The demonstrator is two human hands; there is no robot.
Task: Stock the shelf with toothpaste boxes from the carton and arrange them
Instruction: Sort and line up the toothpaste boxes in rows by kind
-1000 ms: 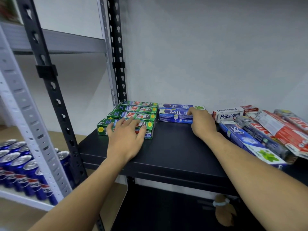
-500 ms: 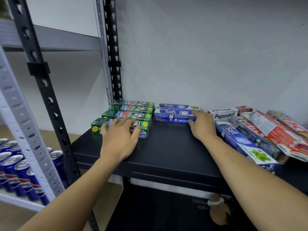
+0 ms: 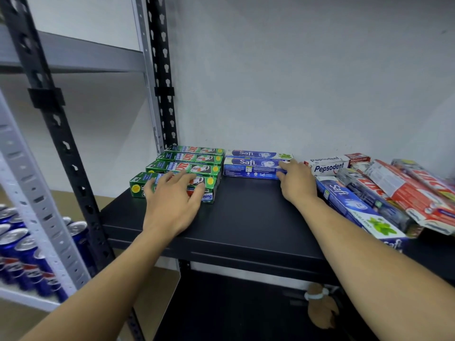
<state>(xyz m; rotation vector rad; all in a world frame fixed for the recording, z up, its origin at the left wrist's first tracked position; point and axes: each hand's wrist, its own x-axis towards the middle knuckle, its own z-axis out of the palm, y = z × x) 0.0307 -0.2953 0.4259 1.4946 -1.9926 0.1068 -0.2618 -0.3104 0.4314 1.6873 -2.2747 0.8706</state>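
So far you have four green boxes lined up at the far left of the shelf, with two blue Safi boxes beside them; the loose pile on the right looks unsorted. Your left hand lies spread, fingers fairly straight, on the nearest green box; your right hand, loosely open, touches the near Safi box's right end

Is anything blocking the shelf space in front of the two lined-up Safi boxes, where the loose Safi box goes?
Nothing visible does. The shelf is bare there; the right hand only touches the right end of the Safi row.
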